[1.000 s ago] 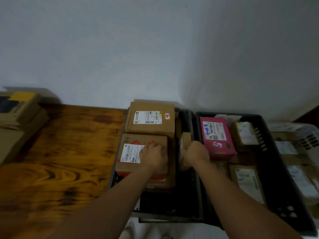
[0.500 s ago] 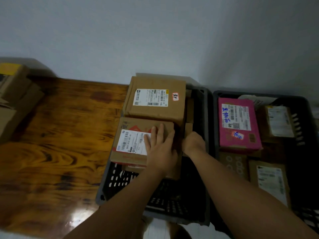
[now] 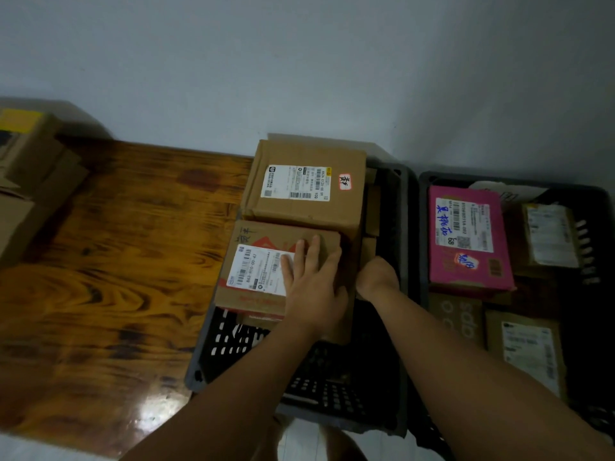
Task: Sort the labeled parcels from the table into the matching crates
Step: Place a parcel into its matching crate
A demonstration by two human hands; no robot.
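Parcels crowd two dark crates standing side by side against a pale wall [image 3: 299,61], to the right of a varnished wooden table [image 3: 116,261]. Through the head camera I see the left crate [image 3: 199,371] stacked above its rim. A large brown parcel [image 3: 306,184] with a white label and a small red-edged sticker lies at the far end. Its near edge touches the labeled parcel [image 3: 259,271] under my left grip [image 3: 312,284].

That parcel sits on other cardboard along the crate's left side, broad face and white label up, with red print around the label. Its long axis runs left to right, slightly skewed, and the label's print runs across it, toward the wall.

My left grip is released, fingers straight and flat on the parcel's right half, covering part of the label. My right grip [image 3: 377,277] is down in the gap between the stack and the crate's right wall, just beside the parcel's right end. A small piece of cardboard [image 3: 368,251] stands just beyond it. Its fingers are hidden, so I cannot tell whether it is clenched or grasping anything.

In the right crate [image 3: 422,227] a pink parcel [image 3: 466,241] with blue handwriting lies at the far left, with brown labeled parcels [image 3: 549,234] around it. More cardboard boxes [image 3: 30,168] are stacked at the table's far left.
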